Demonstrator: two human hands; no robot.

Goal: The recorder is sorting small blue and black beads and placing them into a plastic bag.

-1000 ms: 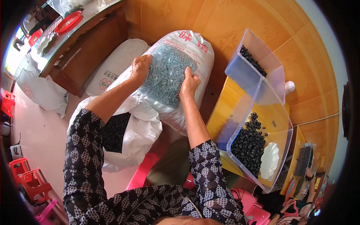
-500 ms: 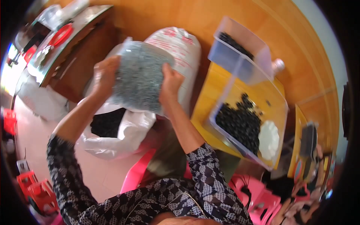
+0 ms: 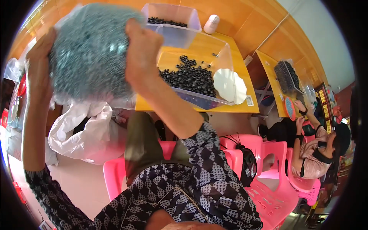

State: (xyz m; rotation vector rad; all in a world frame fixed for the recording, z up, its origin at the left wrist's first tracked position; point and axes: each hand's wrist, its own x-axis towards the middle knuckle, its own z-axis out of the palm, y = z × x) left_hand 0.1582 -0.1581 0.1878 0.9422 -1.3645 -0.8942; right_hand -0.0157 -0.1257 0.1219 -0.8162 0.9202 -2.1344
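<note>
A big clear plastic bag (image 3: 92, 53) full of small blue-grey pieces hangs raised in front of me at the upper left. My left hand (image 3: 40, 63) grips its left side, and my right hand (image 3: 142, 50) is closed on its right edge. What the pieces are is too blurred to tell. Below the bag, an open white sack (image 3: 90, 140) stands by my knees, its mouth partly covered. Right of my right forearm, a clear plastic bin (image 3: 230, 57) on the yellow table holds black beads (image 3: 191, 78) and a white scalloped dish (image 3: 232, 86).
Behind that bin stands another clear bin (image 3: 174, 13) with black beads, next to a white bottle (image 3: 211, 24). Pink plastic chairs (image 3: 270, 195) and a black bag (image 3: 248, 165) are at my right. Farther right, a person (image 3: 312, 157) sits at another table (image 3: 270, 73).
Both hands have lifted the filled bag higher and closer to me, and it now fills the upper left. The view has swung right, showing more of the tables and the other person.
</note>
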